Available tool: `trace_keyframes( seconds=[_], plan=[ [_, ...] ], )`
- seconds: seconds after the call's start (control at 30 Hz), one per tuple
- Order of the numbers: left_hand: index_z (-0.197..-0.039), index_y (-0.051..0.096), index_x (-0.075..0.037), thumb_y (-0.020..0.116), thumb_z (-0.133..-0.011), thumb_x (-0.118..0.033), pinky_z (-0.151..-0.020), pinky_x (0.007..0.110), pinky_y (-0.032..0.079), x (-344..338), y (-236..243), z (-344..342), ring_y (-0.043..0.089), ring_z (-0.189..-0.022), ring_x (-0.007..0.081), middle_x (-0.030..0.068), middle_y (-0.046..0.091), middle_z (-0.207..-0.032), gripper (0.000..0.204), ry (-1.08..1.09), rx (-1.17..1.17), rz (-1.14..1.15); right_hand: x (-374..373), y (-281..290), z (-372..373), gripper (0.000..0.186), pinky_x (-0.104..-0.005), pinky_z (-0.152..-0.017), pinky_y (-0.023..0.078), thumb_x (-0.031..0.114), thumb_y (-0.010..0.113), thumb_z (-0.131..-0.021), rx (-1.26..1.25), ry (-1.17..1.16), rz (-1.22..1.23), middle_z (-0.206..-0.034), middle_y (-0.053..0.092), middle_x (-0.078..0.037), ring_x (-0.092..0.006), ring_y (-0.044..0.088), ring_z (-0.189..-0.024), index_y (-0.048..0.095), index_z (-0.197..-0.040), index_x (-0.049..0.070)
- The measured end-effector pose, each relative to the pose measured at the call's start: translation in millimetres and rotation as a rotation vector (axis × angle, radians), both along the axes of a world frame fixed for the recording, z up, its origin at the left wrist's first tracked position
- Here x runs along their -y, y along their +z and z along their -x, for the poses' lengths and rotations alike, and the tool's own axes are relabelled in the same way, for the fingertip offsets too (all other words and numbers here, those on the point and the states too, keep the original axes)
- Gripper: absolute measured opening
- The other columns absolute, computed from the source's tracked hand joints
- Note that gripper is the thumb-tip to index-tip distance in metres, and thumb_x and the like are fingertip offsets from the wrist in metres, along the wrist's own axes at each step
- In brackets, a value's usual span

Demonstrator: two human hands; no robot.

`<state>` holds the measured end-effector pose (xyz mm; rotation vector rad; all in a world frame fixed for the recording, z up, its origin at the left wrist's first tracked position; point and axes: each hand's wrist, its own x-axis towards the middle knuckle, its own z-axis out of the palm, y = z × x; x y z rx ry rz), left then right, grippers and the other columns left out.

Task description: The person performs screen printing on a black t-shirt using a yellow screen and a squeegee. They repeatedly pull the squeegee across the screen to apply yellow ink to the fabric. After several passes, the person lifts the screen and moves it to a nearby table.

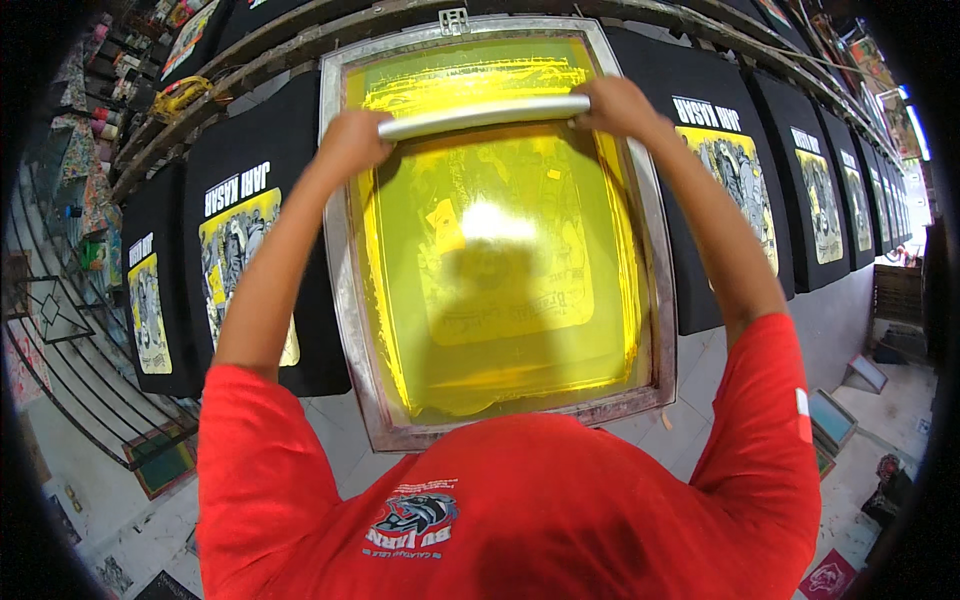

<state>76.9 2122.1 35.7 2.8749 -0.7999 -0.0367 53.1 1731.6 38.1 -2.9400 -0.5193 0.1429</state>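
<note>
A screen-printing frame (661, 290) with a metal border lies in front of me, its mesh coated yellow-green. Across the far part of the mesh rests a squeegee (485, 117) with a long silvery handle. My left hand (355, 143) is closed round its left end, and my right hand (612, 107) grips the right end. Bright yellow ink (450, 88) is smeared beyond the squeegee and along both sides of the mesh. A faint printed design (510, 290) shows through the mesh under a glare spot and a shadow. The squeegee's blade is hidden.
Black printed shirts (240, 240) lie on boards to the left, and more black shirts (725, 190) run in a row to the right. A hinge clamp (453, 20) sits at the frame's far edge, by a long rail (270, 65). A yellow tool (180, 98) rests at far left.
</note>
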Motion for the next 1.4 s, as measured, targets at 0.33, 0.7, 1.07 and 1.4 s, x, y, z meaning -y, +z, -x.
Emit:
trace_keyframes(
  seconds=[0.33,0.7,1.07,1.4],
  plan=[
    [-0.09,0.073,-0.007,0.071,-0.068,-0.014,-0.077,0.042,0.055,-4,3,-60,0.067,-0.084,0.0386,0.0203,0.069,-0.087,0.023,-0.09,-0.02,0.077,2,4,-52,0.043,-0.0432,-0.079,0.054,0.03,0.083,-0.066,0.05,-0.015,-0.041,-0.094,0.071,-0.017,-0.0341,0.068,-0.088,0.073,-0.102,0.011],
    [-0.11,0.068,-0.009,0.074,-0.068,-0.006,-0.085,0.042,0.052,-4,-13,242,0.066,-0.093,0.0343,0.0139,0.069,-0.104,0.042,0.124,-0.096,0.046,-8,-14,242,0.033,-0.0422,-0.076,0.054,0.018,0.076,-0.071,0.083,-0.06,-0.067,-0.091,0.07,-0.012,-0.0315,0.068,-0.087,0.071,-0.103,0.015],
    [-0.095,0.072,-0.011,0.071,-0.07,-0.011,-0.072,0.046,0.052,-17,11,344,0.065,-0.081,0.0354,0.0146,0.068,-0.086,0.025,0.019,-0.305,0.062,-20,10,349,0.022,-0.0438,-0.069,0.053,0.02,0.073,-0.07,-0.129,-0.082,-0.12,-0.079,0.068,-0.013,-0.0335,0.067,-0.075,0.071,-0.09,0.013],
    [-0.114,0.066,-0.007,0.071,-0.069,-0.003,-0.086,0.043,0.053,-17,-4,336,0.065,-0.098,0.0351,0.0148,0.068,-0.107,0.046,0.049,0.045,0.191,-22,-6,341,0.039,-0.0434,-0.076,0.053,0.012,0.074,-0.067,0.176,-0.114,-0.153,-0.093,0.069,-0.013,-0.032,0.066,-0.09,0.069,-0.105,0.011]
  ],
)
